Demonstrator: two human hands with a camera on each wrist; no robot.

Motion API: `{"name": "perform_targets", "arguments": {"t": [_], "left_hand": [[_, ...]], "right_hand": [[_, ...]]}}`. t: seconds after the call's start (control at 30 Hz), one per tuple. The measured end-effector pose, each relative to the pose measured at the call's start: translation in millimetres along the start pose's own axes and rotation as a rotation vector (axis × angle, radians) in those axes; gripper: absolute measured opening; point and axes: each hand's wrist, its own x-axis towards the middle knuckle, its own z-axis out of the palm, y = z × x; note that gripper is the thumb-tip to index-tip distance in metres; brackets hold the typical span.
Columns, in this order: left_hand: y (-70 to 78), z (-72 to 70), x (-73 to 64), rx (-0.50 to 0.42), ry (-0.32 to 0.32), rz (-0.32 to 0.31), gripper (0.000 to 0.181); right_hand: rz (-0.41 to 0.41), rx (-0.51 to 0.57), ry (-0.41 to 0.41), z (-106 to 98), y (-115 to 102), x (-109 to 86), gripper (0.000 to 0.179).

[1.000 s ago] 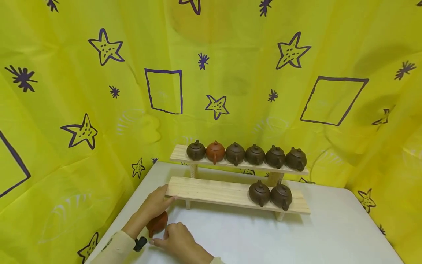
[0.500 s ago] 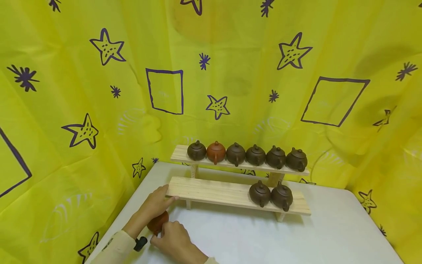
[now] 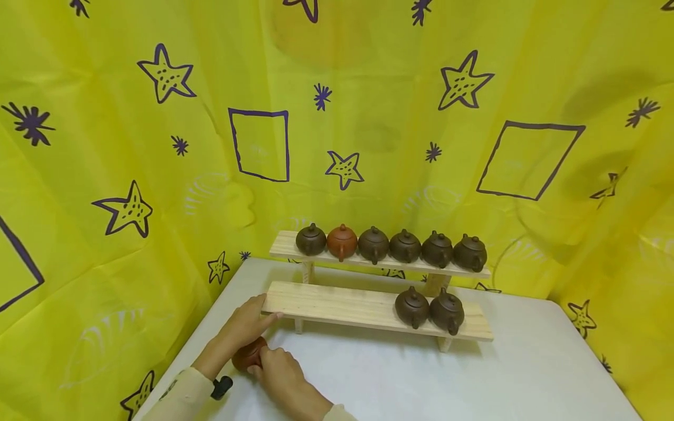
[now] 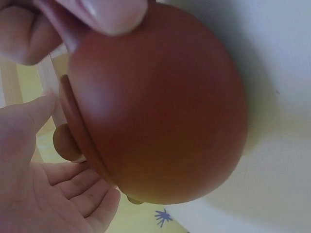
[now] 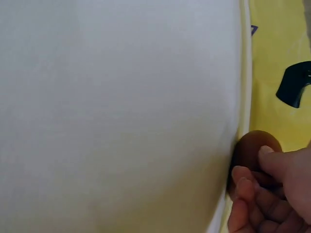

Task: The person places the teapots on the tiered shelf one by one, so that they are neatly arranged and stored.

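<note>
A reddish-brown clay teapot (image 3: 246, 356) is on the white table at the left front, below my left forearm. My right hand (image 3: 283, 374) pinches its projecting part between thumb and fingers; whether this is handle or spout I cannot tell. In the left wrist view the teapot (image 4: 170, 107) fills the middle, its lid and round knob (image 4: 66, 143) facing left. My left hand (image 3: 242, 324) touches the left end of the lower wooden shelf (image 3: 326, 301), fingers extended. The right wrist view shows part of the teapot (image 5: 255, 143) under my right thumb.
On the upper shelf (image 3: 281, 242) stands a row of several dark brown teapots (image 3: 373, 242) with one red teapot (image 3: 342, 241) among them. Two dark teapots (image 3: 412, 307) stand at the lower shelf's right. A yellow patterned curtain (image 3: 389, 123) surrounds the white table (image 3: 526, 351).
My right hand has moved slightly up and left onto the red teapot and now pinches its projecting part. The left hand stays at the shelf's end.
</note>
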Motion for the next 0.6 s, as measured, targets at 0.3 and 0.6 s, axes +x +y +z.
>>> {"name": "perform_targets", "arguments": {"t": [0.3, 0.6], "left_hand": [[2.8, -4.0, -1.3, -0.010, -0.003, -0.007, 0.076], [4.3, -2.8, -0.7, -0.012, -0.010, -0.003, 0.075]], "right_hand": [[0.035, -0.117, -0.084, -13.9, -8.0, -7.3, 0.033], [-0.027, -0.037, -0.092, -14.7, 3.2, -14.4, 0.023]]}}
